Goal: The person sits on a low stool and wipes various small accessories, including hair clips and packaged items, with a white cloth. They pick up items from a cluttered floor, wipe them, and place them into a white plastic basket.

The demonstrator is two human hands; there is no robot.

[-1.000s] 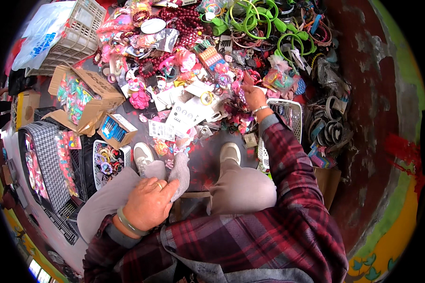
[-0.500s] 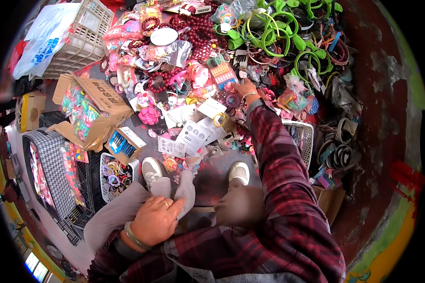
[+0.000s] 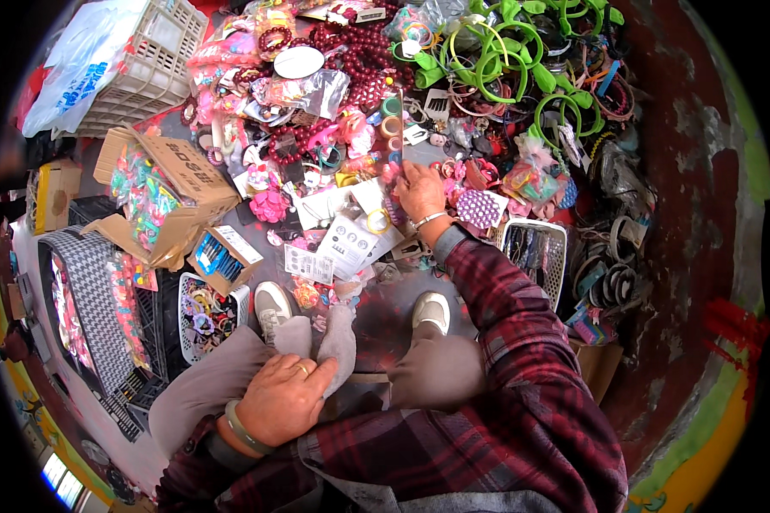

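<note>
My right hand (image 3: pixel 423 193) is over the front of the heap, fingers closed at the lower end of a narrow clear pack of coloured round pieces (image 3: pixel 391 128). The pack is tipped nearly edge-on, so its contents show only partly. Just right of that wrist lies a purple dotted piece (image 3: pixel 479 209) on a white card. My left hand (image 3: pixel 284 400), with a ring and a bracelet, rests at my left knee. Its fingers curl over a soft grey cloth (image 3: pixel 339 340); the thumb is hidden.
Green headbands (image 3: pixel 496 64) and dark red beads (image 3: pixel 359 51) top the heap. White papers (image 3: pixel 349 246) lie in front of it. Left are an open cardboard box (image 3: pixel 195 175), a crate (image 3: pixel 150 77) and a white basket (image 3: pixel 186 329). Another white basket (image 3: pixel 562 256) stands by my right forearm.
My right hand has drawn back toward me and slightly left. The clear pack has swung from lying flat to standing nearly edge-on. The purple dotted piece is now uncovered. My left hand stays put.
</note>
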